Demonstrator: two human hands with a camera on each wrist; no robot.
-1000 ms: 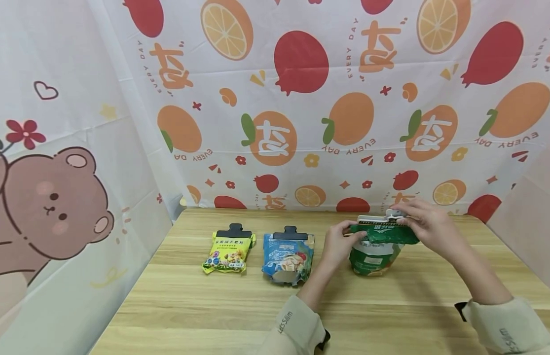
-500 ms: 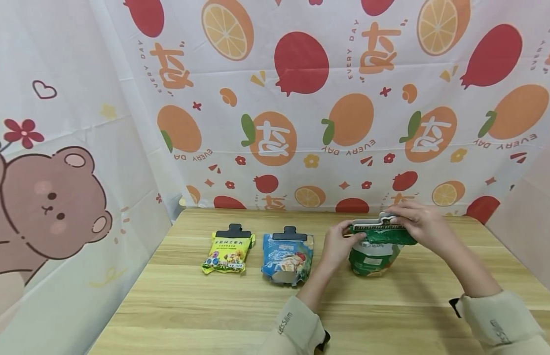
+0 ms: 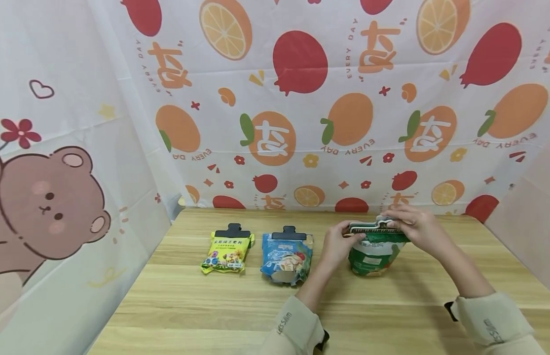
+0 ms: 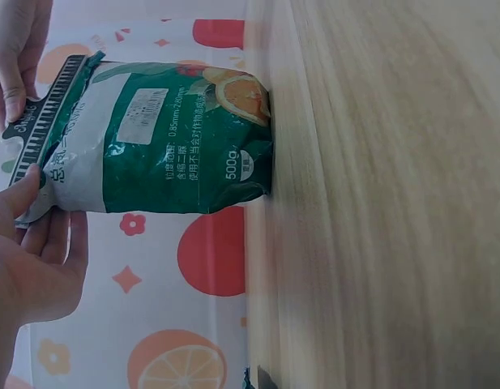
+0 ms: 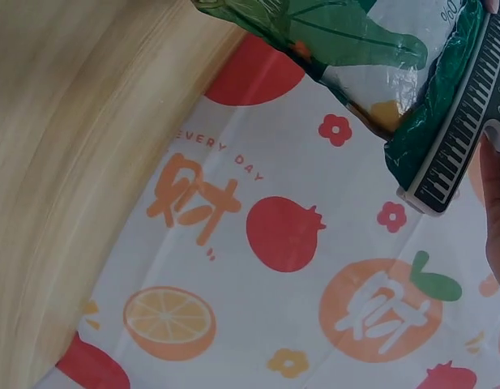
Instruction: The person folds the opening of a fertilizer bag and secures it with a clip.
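A green-and-white bag (image 3: 374,259) stands on the table at the right. Along its top edge lies a long clip (image 4: 49,121) with a piano-key pattern. My left hand (image 3: 339,246) pinches the bag's upper left corner at the clip's end, thumb in front. With fingers and thumb, my right hand (image 3: 417,229) grips the clip's handle near the middle of the top edge. The right wrist view shows the clip's other end (image 5: 444,182) lying across the green top of the bag, with part of the right hand (image 5: 497,215) at the frame's edge.
To the left on the wooden table (image 3: 203,310) lie a yellow bag (image 3: 228,254) and a blue bag (image 3: 285,259). Each bears a black clip along its top. A fruit-print cloth (image 3: 301,123) hangs behind the table.
My right hand has moved slightly left with the clip, which now sits lower along the bag's top. Less of the green flap shows below it. The left hand has stayed nearly still.
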